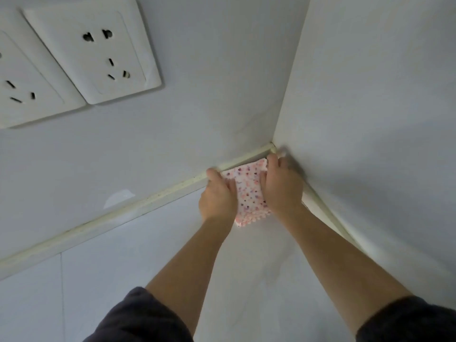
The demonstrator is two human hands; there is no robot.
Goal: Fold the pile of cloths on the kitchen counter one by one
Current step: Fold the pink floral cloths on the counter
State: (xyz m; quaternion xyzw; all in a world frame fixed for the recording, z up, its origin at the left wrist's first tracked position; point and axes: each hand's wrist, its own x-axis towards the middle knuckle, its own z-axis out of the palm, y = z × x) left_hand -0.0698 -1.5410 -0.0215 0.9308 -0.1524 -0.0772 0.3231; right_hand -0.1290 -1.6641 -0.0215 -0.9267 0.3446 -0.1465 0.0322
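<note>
A small folded cloth (249, 191), white with pink and purple dots and a pink fringe, lies on the pale counter (246, 267) in the far corner where two walls meet. My left hand (217, 196) grips its left side, with the thumb on top of the fabric. My right hand (281, 186) grips its right side, the fingers curled over the far edge close to the corner. Both hands cover the cloth's side edges. No other cloths are in view.
A cream sealing strip (123, 213) runs along the foot of the back wall and another (330, 218) along the right wall. Two white wall sockets (98, 50) sit high on the back wall at the left. Dark sleeves show at the bottom.
</note>
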